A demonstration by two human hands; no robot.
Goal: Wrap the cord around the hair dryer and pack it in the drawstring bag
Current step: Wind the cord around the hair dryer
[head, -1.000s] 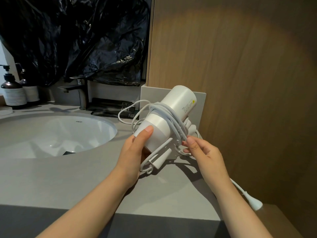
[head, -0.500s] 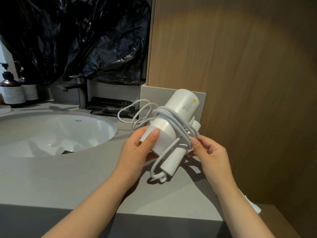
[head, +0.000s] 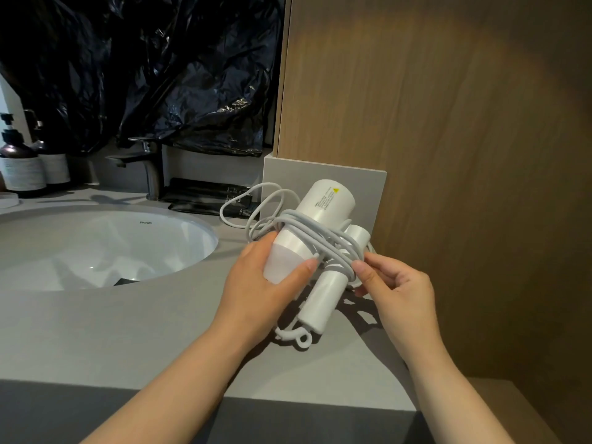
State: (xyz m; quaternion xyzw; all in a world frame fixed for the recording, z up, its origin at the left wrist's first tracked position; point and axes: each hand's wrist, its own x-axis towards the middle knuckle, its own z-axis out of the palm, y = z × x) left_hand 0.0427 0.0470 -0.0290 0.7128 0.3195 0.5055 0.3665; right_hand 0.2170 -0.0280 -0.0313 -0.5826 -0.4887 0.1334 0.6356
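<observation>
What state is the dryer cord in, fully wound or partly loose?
Partly loose. Several turns of the cord cross the hair dryer, pinched by the right hand, but a slack loop sticks out toward the sink.

Further cord [head: 336,248] turn around hair dryer [head: 326,203]

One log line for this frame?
left hand: holds hair dryer | right hand: pinches cord | cord: mostly wound, one loop loose
</observation>
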